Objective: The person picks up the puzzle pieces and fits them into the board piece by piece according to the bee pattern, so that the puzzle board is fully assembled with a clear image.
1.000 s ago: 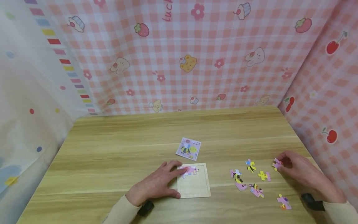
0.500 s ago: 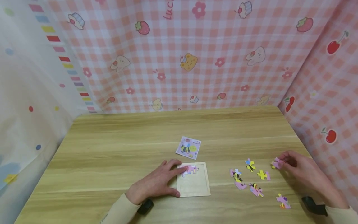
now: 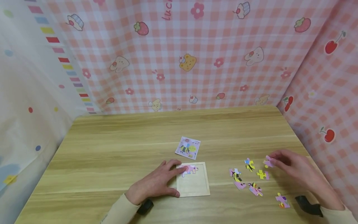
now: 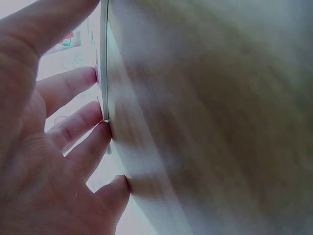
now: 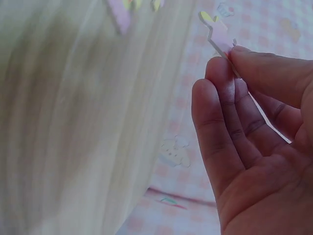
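Note:
My right hand (image 3: 296, 171) pinches a pink and yellow jigsaw puzzle piece (image 3: 269, 161) between thumb and fingers, raised off the table. The right wrist view shows that piece (image 5: 219, 36) standing on edge at the fingertips. My left hand (image 3: 156, 182) rests at the left side of a square wooden puzzle tray (image 3: 207, 179), fingers spread. Its index finger touches pink puzzle pieces (image 3: 191, 169) lying in the tray's upper left corner; the thumb is at the lower left corner. In the left wrist view, the left hand's fingers (image 4: 78, 142) reach the tray's edge.
Several loose puzzle pieces lie right of the tray, among them a yellow one (image 3: 262, 174), a striped one (image 3: 255, 189) and a pink one (image 3: 282, 200). A bee picture card (image 3: 188, 148) lies behind the tray. Checked cloth (image 3: 195, 77) hangs at the table's back.
My right hand has lifted the puzzle piece and moved it a little left, turning it on the way. The left hand has stayed on the tray.

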A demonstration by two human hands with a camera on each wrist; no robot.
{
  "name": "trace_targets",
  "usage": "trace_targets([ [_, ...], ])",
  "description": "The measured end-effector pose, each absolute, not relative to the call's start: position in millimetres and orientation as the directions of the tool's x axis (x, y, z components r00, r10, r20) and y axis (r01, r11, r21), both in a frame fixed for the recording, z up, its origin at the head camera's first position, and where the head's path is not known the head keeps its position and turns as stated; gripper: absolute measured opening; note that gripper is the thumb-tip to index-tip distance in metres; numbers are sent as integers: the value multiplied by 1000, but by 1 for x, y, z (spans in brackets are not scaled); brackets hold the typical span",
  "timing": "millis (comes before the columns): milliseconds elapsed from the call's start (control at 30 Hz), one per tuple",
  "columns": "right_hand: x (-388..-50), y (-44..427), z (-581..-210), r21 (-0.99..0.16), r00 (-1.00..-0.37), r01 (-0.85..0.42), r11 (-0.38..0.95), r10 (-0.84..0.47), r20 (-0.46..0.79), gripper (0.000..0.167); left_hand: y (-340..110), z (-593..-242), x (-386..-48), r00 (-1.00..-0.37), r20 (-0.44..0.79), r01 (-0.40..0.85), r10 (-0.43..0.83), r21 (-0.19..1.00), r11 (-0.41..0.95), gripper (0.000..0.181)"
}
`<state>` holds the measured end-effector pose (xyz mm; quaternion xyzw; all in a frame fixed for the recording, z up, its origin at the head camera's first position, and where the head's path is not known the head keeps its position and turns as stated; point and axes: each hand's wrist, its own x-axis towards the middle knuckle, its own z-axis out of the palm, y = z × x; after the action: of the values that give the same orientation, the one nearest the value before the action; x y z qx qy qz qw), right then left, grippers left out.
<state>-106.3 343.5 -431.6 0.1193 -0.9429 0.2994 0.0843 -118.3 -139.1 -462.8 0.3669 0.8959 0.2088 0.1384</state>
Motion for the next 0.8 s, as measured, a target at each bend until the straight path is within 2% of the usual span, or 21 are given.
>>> trace_targets([
  [800,-116,289,-410,-507,-834,-542,671,-358,419,31,-138,-459,-117,-704,-106,582,702,480,656,89],
])
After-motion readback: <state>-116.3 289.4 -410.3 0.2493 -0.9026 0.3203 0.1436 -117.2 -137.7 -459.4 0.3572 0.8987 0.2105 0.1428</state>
